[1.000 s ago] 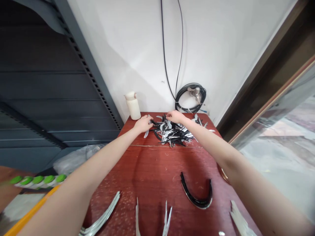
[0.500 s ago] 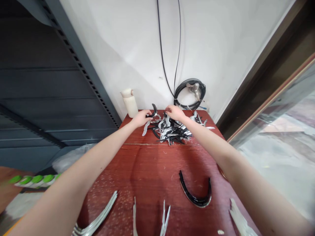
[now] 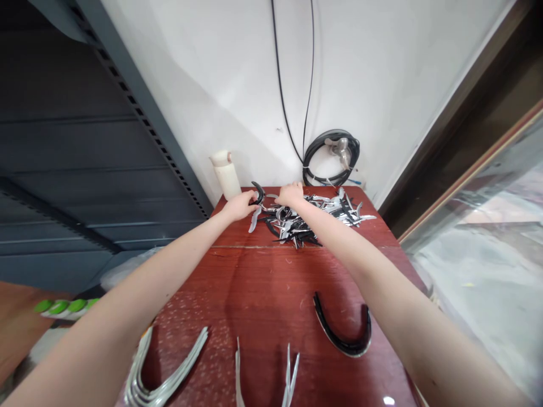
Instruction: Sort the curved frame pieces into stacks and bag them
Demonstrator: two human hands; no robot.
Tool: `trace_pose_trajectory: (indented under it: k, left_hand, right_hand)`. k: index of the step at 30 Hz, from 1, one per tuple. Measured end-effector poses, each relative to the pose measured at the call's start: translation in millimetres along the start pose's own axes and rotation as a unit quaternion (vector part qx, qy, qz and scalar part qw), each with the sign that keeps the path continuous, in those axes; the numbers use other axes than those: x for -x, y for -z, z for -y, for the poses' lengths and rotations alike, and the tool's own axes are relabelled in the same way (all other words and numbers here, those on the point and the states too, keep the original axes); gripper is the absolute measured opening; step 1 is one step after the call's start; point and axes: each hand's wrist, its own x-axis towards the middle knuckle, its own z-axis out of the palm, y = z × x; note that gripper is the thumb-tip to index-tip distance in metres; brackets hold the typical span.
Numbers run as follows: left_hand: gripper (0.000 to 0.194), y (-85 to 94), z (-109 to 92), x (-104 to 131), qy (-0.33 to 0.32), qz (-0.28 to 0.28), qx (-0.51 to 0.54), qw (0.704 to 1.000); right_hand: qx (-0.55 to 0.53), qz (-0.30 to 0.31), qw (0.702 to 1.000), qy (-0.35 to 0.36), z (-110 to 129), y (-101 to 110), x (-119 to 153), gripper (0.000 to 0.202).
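Observation:
Both my arms reach to the far end of a red-brown table (image 3: 263,282). My left hand (image 3: 238,204) grips a curved black piece (image 3: 257,192), lifted just above the table at the left edge of a pile of black and silver curved pieces (image 3: 309,217). My right hand (image 3: 291,194) rests on the near left part of that pile, fingers bent down into it; whether it holds a piece is hidden.
A black curved band (image 3: 343,333) lies near me on the right. Silver curved strips (image 3: 169,376) and thin silver pieces (image 3: 289,379) lie along the near edge. A white bottle (image 3: 224,174) and a coiled black cable (image 3: 331,159) stand by the wall. A grey metal rack (image 3: 127,107) is left.
My left hand picked a curved black piece out of the pile and lifted it. My right hand shifted slightly left on the pile. The view turned a little.

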Motion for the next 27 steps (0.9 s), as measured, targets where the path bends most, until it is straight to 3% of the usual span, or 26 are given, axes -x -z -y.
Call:
trace_pose_trajectory:
  k: [7, 12, 15, 21, 27]
  left_hand:
    - [0.018, 5.6, 0.1, 3.7, 0.012, -0.002, -0.036, 0.999]
    - [0.019, -0.9, 0.6, 5.5, 0.016, 0.003, -0.053, 0.998]
    - [0.021, -8.6, -2.4, 4.5, 0.003, 0.007, -0.056, 0.998]
    - [0.021, -19.1, -14.9, -1.7, -0.007, 0.027, -0.071, 0.997]
    - [0.021, -11.9, -24.6, 1.7, 0.011, 0.041, -0.088, 0.995]
  right_hand:
    - [-0.026, 0.013, 0.999, -0.038, -9.8, 2.9, -3.1, 0.057]
    - [-0.039, 0.012, 0.999, 0.002, -19.8, 5.4, -0.6, 0.034]
    - [-0.031, -0.013, 0.999, 0.025, -32.0, 12.4, 5.4, 0.031]
    - [-0.025, -0.022, 0.999, 0.032, -89.0, 22.6, 30.9, 0.024]
    - [-0.067, -0.029, 0.997, 0.022, -162.5, 17.7, 69.0, 0.018]
